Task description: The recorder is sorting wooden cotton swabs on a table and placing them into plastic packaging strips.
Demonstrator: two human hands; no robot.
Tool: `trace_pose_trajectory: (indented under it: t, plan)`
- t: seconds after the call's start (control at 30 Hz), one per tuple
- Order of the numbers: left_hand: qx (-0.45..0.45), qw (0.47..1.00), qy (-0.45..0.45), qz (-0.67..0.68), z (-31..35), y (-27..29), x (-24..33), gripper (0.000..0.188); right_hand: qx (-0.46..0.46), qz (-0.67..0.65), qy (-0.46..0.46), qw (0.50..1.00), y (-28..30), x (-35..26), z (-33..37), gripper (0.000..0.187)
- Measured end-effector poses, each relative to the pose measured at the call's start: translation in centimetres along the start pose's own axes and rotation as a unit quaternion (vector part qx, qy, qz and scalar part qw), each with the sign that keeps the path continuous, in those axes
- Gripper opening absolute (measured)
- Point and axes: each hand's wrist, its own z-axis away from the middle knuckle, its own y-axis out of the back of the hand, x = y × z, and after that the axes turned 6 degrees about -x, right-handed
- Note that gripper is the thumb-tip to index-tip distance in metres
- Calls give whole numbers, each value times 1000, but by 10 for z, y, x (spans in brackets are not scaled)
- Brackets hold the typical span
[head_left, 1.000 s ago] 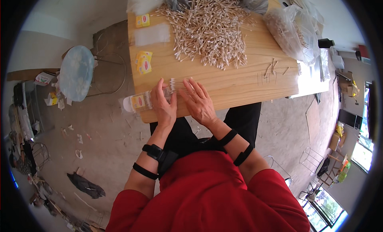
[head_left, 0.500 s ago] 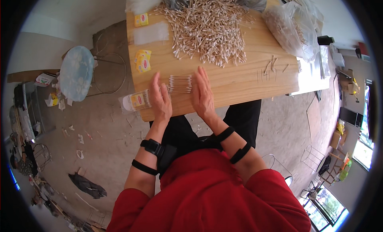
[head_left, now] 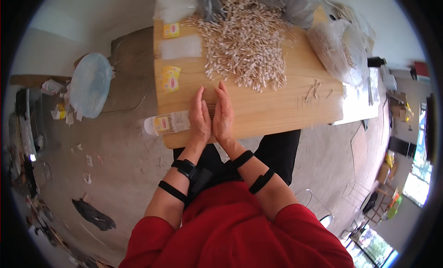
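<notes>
Near the front left of the wooden table, my left hand and my right hand stand on edge, palms facing each other. A layer of cotton swabs shows in the narrow gap between them, mostly hidden by the hands. Fingers on both hands are stretched out rather than curled. Beside my left hand's outer edge lies a clear plastic pack with more swabs and a yellow card in it. Whether the palms press on the swab tips, I cannot tell.
A large heap of loose swabs covers the table's far middle. Yellow cards and a stack of clear bags lie at left. Several stray swabs and a filled plastic bag are at right. A blue stool stands left.
My hands have come closer together, the right moving left and the left moving right, so less of the swab layer shows. The head view has shifted slightly.
</notes>
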Motion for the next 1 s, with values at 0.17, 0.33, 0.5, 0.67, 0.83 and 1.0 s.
trace_pose_trajectory:
  t: [0.17,0.33,0.5,0.67,0.83,1.0]
  plan:
    - [43,999,13,-5,23,6,-2,39,-48,13,38,998,-7,3,7,38]
    - [54,998,-9,-35,24,30,-3,39,-136,7,39,990,3,-8,9,46]
    - [57,994,-51,-82,44,74,6,41,-244,259,170,919,36,-14,20,58]
    - [-33,987,-46,-150,89,83,9,58,-301,363,179,864,26,-6,19,66]
    - [-154,942,-8,-299,98,73,15,93,-306,449,169,822,19,2,21,63]
    - [-215,890,-39,-400,61,61,17,112,-300,442,172,828,18,3,24,60]
